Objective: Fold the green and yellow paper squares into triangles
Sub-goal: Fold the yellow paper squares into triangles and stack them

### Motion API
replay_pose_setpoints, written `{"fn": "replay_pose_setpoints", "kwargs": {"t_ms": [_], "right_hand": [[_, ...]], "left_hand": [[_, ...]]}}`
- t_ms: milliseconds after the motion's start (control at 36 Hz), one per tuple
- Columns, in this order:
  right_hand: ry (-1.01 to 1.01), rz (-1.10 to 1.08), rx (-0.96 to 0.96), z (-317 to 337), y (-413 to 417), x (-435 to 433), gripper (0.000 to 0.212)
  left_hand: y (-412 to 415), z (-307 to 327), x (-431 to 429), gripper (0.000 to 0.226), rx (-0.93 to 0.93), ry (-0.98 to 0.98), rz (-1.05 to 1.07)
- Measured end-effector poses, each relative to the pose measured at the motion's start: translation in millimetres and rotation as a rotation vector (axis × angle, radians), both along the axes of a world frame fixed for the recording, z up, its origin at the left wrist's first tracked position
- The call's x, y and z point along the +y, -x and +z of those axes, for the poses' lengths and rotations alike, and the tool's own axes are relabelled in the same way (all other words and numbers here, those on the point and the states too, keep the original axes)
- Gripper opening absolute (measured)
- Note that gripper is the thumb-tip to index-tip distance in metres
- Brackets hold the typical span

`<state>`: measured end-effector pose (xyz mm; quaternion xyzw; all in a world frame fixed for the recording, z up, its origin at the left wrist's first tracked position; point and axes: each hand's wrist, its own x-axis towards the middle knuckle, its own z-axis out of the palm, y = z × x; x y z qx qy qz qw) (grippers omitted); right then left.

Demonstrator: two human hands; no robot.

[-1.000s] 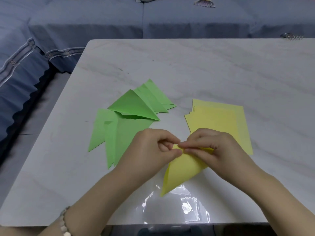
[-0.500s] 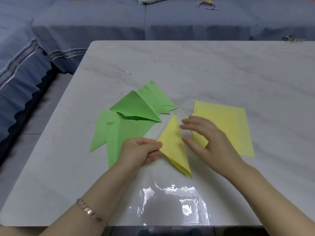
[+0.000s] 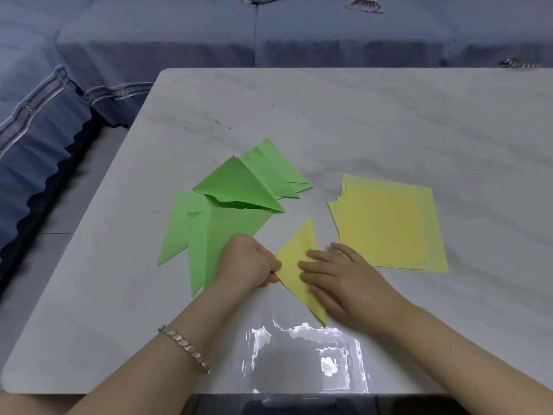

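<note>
Yellow triangle [image 3: 294, 253] pinched at its edge by left hand [image 3: 248, 262], right hand [image 3: 350, 283] pressing it flat-fingered.

One yellow triangle [image 3: 294, 247], one yellow stack [image 3: 386, 226] — green triangles [image 3: 236, 187] overlap, about six.

A white marble-patterned table [image 3: 359, 121] fills the middle, and ceiling light glares off its glossy near edge [image 3: 302, 351]. A blue sofa [image 3: 179, 34] runs along the far side and wraps round the left, its cover trimmed with a scalloped border [image 3: 45, 130]. Grey floor [image 3: 59, 211] shows at the left.
</note>
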<state>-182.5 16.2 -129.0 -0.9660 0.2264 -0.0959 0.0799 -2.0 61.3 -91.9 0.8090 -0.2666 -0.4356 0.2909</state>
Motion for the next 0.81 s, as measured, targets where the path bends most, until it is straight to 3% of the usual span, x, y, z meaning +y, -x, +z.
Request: {"fn": "replay_pose_setpoints", "kwargs": {"t_ms": [83,194,444,611,667,750,806], "right_hand": [[0.02,-0.013,0.036,0.0,1.9,0.4,0.037],[0.003,-0.079,0.087,4.0,8.0,3.2,0.06],[0.05,-0.289,0.19,9.8,-4.7,5.0,0.074],[0.058,-0.356,0.238,15.7,-24.9,-12.8,0.045],[0.023,-0.362,0.258,18.0,-29.5,-20.5,0.047],[-0.027,-0.324,0.305,20.2,-38.6,-31.7,0.069],[-0.031,-0.297,0.326,20.8,-41.2,-37.0,0.056]], "left_hand": [[1.4,1.6,-2.7,0.008,-0.05,-0.025,-0.023],[2.5,2.3,-4.3,0.014,-0.127,-0.041,-0.069],[1.9,2.4,-2.1,0.017,-0.195,-0.027,-0.122],[0.9,2.8,-1.4,0.017,-0.178,-0.025,-0.131],[1.0,3.4,-0.9,0.016,-0.182,-0.023,-0.136],[1.2,3.9,-0.4,0.014,-0.179,-0.021,-0.136],[1.3,3.8,0.0,0.016,-0.178,-0.018,-0.132]]}}
